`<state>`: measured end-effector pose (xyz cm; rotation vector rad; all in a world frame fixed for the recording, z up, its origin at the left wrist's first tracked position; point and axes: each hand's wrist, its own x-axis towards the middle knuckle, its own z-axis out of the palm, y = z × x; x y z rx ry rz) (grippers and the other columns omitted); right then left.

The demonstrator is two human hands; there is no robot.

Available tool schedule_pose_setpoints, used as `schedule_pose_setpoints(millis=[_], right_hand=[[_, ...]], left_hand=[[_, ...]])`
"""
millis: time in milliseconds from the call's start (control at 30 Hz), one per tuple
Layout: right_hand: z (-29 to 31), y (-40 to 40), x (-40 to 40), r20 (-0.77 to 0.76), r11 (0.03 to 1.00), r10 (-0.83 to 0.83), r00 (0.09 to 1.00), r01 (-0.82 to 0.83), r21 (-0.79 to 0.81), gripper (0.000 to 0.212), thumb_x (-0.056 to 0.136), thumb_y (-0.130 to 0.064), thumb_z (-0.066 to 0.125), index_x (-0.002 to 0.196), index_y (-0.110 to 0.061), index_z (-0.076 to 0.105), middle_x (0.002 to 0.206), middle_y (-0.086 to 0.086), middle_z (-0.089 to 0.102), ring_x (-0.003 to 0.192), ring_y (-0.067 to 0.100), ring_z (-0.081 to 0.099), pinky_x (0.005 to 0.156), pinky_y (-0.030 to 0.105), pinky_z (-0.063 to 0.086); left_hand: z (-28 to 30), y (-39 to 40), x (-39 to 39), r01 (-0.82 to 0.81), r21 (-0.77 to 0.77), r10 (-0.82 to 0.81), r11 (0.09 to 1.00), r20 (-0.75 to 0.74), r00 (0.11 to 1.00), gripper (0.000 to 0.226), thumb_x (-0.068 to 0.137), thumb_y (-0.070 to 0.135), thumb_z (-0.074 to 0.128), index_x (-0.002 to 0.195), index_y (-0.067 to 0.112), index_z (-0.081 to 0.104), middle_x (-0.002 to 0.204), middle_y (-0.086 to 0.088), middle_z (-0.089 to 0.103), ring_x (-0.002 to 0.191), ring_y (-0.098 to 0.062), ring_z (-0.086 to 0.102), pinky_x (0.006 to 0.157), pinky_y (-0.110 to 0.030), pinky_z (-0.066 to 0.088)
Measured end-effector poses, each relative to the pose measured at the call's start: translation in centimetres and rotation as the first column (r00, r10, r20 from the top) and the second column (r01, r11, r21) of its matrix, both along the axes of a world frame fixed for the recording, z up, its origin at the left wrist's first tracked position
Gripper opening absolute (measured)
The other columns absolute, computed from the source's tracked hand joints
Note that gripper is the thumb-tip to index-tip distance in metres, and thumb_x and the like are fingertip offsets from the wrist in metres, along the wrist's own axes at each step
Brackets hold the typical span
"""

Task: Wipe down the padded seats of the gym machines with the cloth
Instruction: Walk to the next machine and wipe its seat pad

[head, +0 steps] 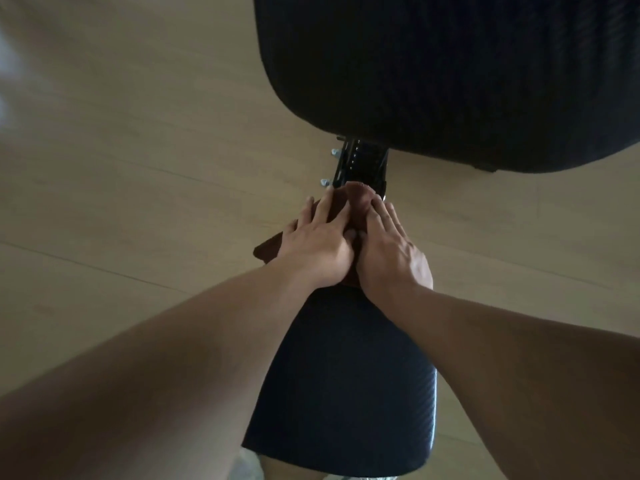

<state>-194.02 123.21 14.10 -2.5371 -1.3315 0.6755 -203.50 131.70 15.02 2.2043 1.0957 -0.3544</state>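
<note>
The left hand [317,242] lies flat with fingers spread, palm pressing the cloth [349,206] down rather than gripping it. The right hand [389,251] is flat beside it, thumbs touching, also pressing the cloth with open fingers. The cloth, a dark reddish-brown piece bunched under both palms, sits at the far end of the narrow padded seat [343,386], with one corner hanging over the seat's left edge.

The likely trouble: the hands are at the very end of the pad, just beside the black metal adjustment post [362,164] with its small protruding bolts; a further push forward could snag the cloth or knock fingertips against them. The overhanging corner could also let the cloth slide off.

The seat is dark, rounded at its edges, with a fine woven-looking grain. The larger back pad [450,74] beyond shares that texture. The floor [138,133] is pale wood-look planking.
</note>
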Motion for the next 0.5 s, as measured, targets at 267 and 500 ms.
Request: schedule_pose_setpoints(millis=[267,500], right_hand=[[-0.5,0.4,0.1,0.028,1.000,-0.007,1.000,0.007,0.008,0.059,0.106,-0.030,0.040,0.160,-0.029,0.017,0.169,-0.014,0.001,0.155,0.009,-0.001,0.121,0.038,0.025],[1.3,-1.6,-2.0,0.047,0.998,0.038,0.998,-0.035,-0.052,0.062,0.106,-0.027,0.041,0.161,-0.023,0.014,0.170,-0.005,-0.001,0.156,0.015,-0.002,0.123,0.039,0.019]], left_hand=[[-0.2,0.3,-0.1,0.063,0.046,-0.064,0.997,0.012,0.998,0.058,0.104,0.046,0.026,0.155,0.047,-0.002,0.167,0.007,-0.013,0.154,-0.026,-0.014,0.123,-0.058,0.004],[1.5,-1.2,-3.2,0.169,0.061,-0.167,0.984,-0.030,0.985,0.063,0.103,0.039,0.035,0.156,0.046,0.002,0.168,0.008,-0.010,0.153,-0.026,-0.018,0.122,-0.060,0.000]])
